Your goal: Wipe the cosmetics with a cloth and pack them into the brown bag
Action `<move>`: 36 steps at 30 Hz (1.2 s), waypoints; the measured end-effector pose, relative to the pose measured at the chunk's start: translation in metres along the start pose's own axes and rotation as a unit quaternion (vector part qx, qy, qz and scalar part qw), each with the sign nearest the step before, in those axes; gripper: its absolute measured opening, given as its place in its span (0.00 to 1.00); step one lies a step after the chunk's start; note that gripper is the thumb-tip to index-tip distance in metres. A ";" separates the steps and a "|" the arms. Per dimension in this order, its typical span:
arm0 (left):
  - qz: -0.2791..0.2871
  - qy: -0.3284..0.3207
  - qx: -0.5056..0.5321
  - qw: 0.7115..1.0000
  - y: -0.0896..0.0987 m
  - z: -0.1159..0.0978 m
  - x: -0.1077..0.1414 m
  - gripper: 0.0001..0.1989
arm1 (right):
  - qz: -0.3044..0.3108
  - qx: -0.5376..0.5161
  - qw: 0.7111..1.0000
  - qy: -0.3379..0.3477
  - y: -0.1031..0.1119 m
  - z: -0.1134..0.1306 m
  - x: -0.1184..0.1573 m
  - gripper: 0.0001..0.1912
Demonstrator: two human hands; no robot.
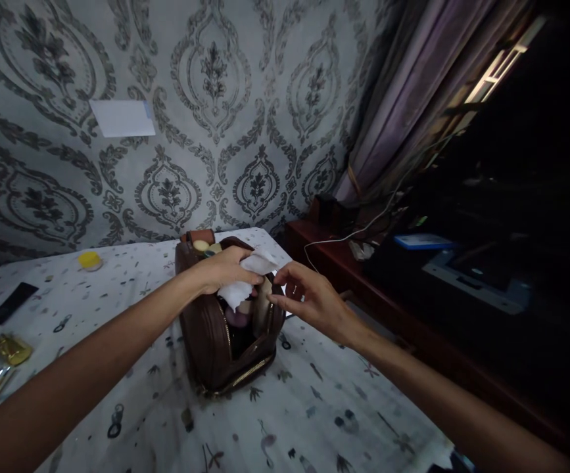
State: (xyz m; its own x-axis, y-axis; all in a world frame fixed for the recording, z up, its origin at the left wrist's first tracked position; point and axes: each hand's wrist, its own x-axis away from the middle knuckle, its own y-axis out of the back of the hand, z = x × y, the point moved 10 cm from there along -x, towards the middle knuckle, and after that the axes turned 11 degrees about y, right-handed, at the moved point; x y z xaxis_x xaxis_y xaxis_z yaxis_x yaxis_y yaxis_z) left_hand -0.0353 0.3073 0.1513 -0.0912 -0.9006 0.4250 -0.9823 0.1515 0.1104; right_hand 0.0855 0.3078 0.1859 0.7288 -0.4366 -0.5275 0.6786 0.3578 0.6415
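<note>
L hand point(233, 268) grasps white tissue point(237, 293), brown zip bag point(203, 335) gaping just below; R hand point(320, 303) near L, at bag's edge, can't tell if pinching.

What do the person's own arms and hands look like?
The left hand and right hand wear no gloves. No sleeve, watch or bracelet shows on the slim left arm or right arm. A small shiny ring seems to sit on a right finger.

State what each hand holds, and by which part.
The left hand grips a crumpled white sheet around its middle. The right hand has its fingertips at the brown bag's opening; whether they grip it cannot be told.
</note>
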 end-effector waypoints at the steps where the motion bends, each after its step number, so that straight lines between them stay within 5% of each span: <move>1: 0.000 -0.001 0.001 1.000 0.001 0.000 0.001 0.12 | 0.003 0.013 1.000 -0.001 -0.001 0.002 0.000 0.10; 6: -0.073 -0.020 -0.089 0.993 0.019 -0.007 0.003 0.13 | 0.009 0.077 0.997 0.019 -0.003 0.014 0.000 0.15; 8: -0.111 -0.041 -0.262 0.958 0.020 -0.014 0.003 0.14 | 0.012 0.095 0.995 0.034 -0.004 0.019 -0.001 0.17; 10: -0.126 -0.035 -0.432 0.892 0.014 -0.014 0.000 0.13 | 0.019 0.106 0.993 0.040 -0.006 0.021 -0.001 0.16; 12: -0.119 -0.007 -0.517 0.848 0.010 -0.009 -0.003 0.15 | 0.023 0.110 0.993 0.041 -0.007 0.021 -0.001 0.14; 17: -0.091 0.020 -0.558 0.825 0.001 -0.007 -0.005 0.16 | 0.019 0.117 0.992 0.046 -0.007 0.018 0.000 0.13; 26: -0.054 -0.001 -0.566 0.823 0.002 -0.003 -0.001 0.30 | 0.049 0.158 0.986 0.025 -0.010 0.022 -0.006 0.11; 36: -0.050 -0.015 -0.493 0.868 0.007 -0.007 0.006 0.25 | 0.047 0.138 0.989 0.037 -0.007 0.019 -0.007 0.13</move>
State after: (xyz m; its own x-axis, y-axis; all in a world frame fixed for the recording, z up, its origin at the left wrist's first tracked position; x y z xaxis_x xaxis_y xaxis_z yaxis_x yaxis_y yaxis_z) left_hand -0.0413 0.3056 0.1609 -0.0324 -0.9373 0.3471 -0.3685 0.3340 0.8676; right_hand 0.0733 0.2925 0.1958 0.7992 -0.3471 -0.4908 0.5642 0.1515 0.8116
